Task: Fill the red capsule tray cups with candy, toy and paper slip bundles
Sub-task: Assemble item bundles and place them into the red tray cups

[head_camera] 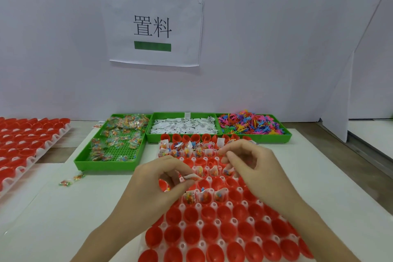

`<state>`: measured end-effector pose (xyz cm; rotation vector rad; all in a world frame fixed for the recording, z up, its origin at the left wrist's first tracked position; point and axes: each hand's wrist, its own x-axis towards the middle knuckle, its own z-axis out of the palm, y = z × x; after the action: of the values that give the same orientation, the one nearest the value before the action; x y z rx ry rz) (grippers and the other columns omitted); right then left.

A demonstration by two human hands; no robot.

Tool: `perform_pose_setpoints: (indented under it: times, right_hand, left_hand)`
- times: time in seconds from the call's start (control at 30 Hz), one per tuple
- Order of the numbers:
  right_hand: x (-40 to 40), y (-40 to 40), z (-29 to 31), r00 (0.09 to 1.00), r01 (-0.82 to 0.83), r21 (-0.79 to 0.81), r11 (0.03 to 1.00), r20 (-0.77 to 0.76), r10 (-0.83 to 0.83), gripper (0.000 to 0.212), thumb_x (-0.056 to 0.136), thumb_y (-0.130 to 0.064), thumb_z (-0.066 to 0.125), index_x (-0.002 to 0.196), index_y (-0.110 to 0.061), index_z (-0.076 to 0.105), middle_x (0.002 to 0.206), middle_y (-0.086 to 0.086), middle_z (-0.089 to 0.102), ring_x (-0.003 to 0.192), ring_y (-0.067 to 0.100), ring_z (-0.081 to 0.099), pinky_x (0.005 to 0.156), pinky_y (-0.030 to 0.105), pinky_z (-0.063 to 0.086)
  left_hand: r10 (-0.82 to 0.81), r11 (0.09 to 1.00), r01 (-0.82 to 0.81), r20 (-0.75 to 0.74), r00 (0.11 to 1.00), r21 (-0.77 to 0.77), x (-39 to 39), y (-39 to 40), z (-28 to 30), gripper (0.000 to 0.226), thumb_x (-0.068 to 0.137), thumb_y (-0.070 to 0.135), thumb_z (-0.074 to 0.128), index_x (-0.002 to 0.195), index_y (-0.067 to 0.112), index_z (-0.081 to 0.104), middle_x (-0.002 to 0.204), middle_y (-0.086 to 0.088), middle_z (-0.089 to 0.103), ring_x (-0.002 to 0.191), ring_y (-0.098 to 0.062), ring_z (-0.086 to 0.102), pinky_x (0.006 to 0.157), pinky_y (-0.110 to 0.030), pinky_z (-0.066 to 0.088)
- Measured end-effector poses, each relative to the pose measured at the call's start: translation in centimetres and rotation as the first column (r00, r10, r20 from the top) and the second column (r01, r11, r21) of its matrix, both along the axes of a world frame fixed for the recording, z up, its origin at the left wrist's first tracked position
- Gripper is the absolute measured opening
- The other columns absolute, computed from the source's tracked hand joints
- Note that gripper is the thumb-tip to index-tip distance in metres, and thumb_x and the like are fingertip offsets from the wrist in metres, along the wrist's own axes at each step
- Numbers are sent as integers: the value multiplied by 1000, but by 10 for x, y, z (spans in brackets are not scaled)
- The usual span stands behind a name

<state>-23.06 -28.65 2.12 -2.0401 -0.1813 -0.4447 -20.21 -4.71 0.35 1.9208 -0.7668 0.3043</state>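
A paper slip bundle (190, 177) is pinched by the left hand (158, 185) fingers; the right hand (246, 161) fingers are curled, their contents unclear. It is best lowered upright into an empty cup of the red capsule tray (212, 229).

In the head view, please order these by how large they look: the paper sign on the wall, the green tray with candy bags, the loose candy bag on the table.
1. Paper sign, largest.
2. Green tray with candy bags; it is nearer the camera, so true sizes are unsure.
3. Loose candy bag, clearly smallest.
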Motion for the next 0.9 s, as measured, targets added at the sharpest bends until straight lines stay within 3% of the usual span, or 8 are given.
perform_pose_setpoints:
  times: [0.2, 0.27, 0.4, 0.53, 0.77, 0.9]
  right_hand:
    - [72, -58, 14, 967, 255, -246, 935, 52, -250, 19, 98, -7, 60, 97, -20, 74, 80, -11, 73, 71, 0, 67, 66, 9, 50]
    - [99, -79, 12, 949, 309, -340, 888, 51, -311, 16, 98, -8, 61, 101, -16, 75, 90, -2, 76, 78, 3, 66, 78, 15, 51]
    - [146, -112, 0, 931, 292, -560, 775, -21, -366, 16, 98, -8, 64, 109, -9, 76, 111, 9, 76, 101, 21, 69, 96, 31, 49]
    - [170, -126, -4, 914, 201, -730, 653, -100, -393, 11, 88, -15, 78, 98, -10, 79, 103, 8, 77, 84, 15, 64, 83, 30, 51]
    - [184, -120, -9, 902, 205, -780, 591, -83, -423, 12, 87, -17, 80, 96, -9, 80, 99, 10, 78, 90, 23, 71, 86, 37, 57]
    - [184, -121, -13, 901, 239, -702, 671, -97, -422, 17, 89, -22, 77, 94, -7, 79, 94, 9, 76, 80, 18, 64, 75, 32, 48]
  left_hand:
    - [10, 1000, -10, 0, 1000, 21, 0, 0, -1, 16, 83, 17, 84, 85, 31, 76, 83, 10, 69, 71, -16, 67, 65, -30, 55]
    - [7, 999, -7, 8, 1000, 32, 0, 1, -1, 16, 83, 17, 83, 86, 31, 76, 84, 11, 70, 72, -16, 67, 66, -28, 55]
    - [16, 998, -17, 33, 999, 53, 2, 3, -2, 15, 84, 21, 83, 87, 34, 74, 86, 12, 70, 74, -16, 68, 66, -28, 55]
    - [23, 998, -25, 44, 999, 59, 5, 6, -2, 12, 85, 24, 81, 87, 32, 74, 87, 11, 70, 75, -16, 68, 66, -27, 55]
    - [31, 996, -36, 58, 998, 81, 7, 7, -3, 16, 84, 20, 82, 86, 33, 74, 86, 14, 70, 73, -15, 67, 65, -24, 54]
    - [29, 996, -33, 56, 998, 79, 8, 8, -4, 12, 85, 21, 81, 87, 31, 75, 88, 12, 71, 76, -17, 67, 65, -29, 55]
